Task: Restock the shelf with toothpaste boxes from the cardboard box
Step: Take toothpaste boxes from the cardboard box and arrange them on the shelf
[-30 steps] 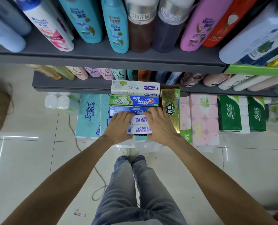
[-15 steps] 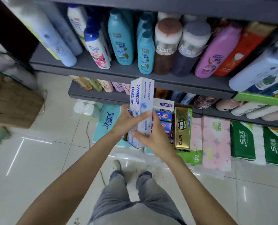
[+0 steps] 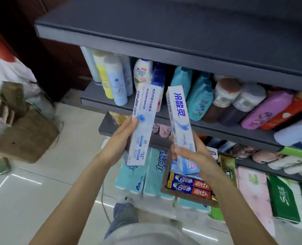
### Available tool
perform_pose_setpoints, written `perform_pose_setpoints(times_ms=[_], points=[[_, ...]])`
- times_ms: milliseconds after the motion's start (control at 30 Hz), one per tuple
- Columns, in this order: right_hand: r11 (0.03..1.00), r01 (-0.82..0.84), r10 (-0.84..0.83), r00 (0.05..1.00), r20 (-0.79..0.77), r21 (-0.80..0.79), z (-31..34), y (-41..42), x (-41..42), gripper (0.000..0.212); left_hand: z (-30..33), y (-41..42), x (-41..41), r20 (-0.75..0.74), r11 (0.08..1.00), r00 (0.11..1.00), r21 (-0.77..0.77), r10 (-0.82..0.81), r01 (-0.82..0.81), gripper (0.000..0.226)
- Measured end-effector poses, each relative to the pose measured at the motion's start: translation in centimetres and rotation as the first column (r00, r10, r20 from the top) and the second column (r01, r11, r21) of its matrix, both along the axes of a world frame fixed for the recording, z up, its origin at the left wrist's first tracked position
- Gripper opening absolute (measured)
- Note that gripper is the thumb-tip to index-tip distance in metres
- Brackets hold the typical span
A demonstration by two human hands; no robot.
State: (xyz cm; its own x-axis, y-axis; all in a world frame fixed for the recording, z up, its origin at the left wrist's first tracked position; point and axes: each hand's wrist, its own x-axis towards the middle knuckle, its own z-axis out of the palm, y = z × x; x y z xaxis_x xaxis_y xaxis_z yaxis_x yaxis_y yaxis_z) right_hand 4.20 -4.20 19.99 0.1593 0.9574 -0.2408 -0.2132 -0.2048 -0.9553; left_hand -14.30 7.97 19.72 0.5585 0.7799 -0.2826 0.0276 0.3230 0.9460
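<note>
Each hand grips one toothpaste box at mid-frame: left hand [image 3: 119, 138] on the left box [image 3: 143, 124], right hand [image 3: 191, 152] on the right box [image 3: 179, 121]. Both should be levelled and slid flat onto the shelf [image 3: 146, 38]; the cardboard box [image 3: 187, 195] sits lower centre.

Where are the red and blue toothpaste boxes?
In the head view, low and right of centre, the red and blue toothpaste boxes lie in the cardboard box, under the right hand.
</note>
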Motion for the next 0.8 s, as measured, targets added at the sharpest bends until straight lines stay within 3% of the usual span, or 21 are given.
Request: perform_pose_setpoints(times_ms=[133,267,367,467,533,633,733,800], points=[[0.977,-0.107,0.111,0.994,-0.01,0.186,5.3,5.1,-3.5,0.096,6.0,6.4,-4.4,0.116,0.997,0.993,0.064,0.023,-0.031,0.039],[0.96,-0.052,0.042,0.998,0.043,0.277,10.7,11.5,-5.5,0.11,11.4,13.1,-7.3,0.198,0.949,0.98,0.304,0.023,-0.083,0.03],[0.954,0.048,-0.082,0.991,0.104,0.297,14.4,15.5,-5.5,0.091,14.1,17.5,-8.9,0.21,0.907,0.978,0.415,-0.023,-0.067,0.024],[0.949,0.05,-0.134,0.958,0.252,0.313,17.5,19.2,-4.7,0.065,16.2,20.9,-9.7,0.108,0.816,0.993,0.577,-0.037,-0.032,0.03],[0.954,0.055,-0.183,0.887,0.425,0.295,19.0,21.9,-4.1,0.056,17.3,23.0,-9.9,-0.016,0.642,0.999,0.767,0.03,-0.007,0.04],[0.961,0.091,-0.242,0.737,0.631,0.262,20.2,26.5,-2.6,0.042,18.2,26.2,-9.9,-0.216,0.274,0.944,0.951,0.25,0.145,0.052],[0.981,0.007,-0.171,0.523,0.835,0.196,20.9,31.1,-0.4,0.037,18.4,29.7,-9.5,-0.264,-0.116,0.839,0.926,0.476,0.358,0.056],[0.984,-0.053,-0.132,0.421,0.897,0.17,21.1,34.2,0.8,0.031,18.3,32.0,-8.9,-0.277,-0.22,0.793,0.864,0.543,0.452,0.057]])
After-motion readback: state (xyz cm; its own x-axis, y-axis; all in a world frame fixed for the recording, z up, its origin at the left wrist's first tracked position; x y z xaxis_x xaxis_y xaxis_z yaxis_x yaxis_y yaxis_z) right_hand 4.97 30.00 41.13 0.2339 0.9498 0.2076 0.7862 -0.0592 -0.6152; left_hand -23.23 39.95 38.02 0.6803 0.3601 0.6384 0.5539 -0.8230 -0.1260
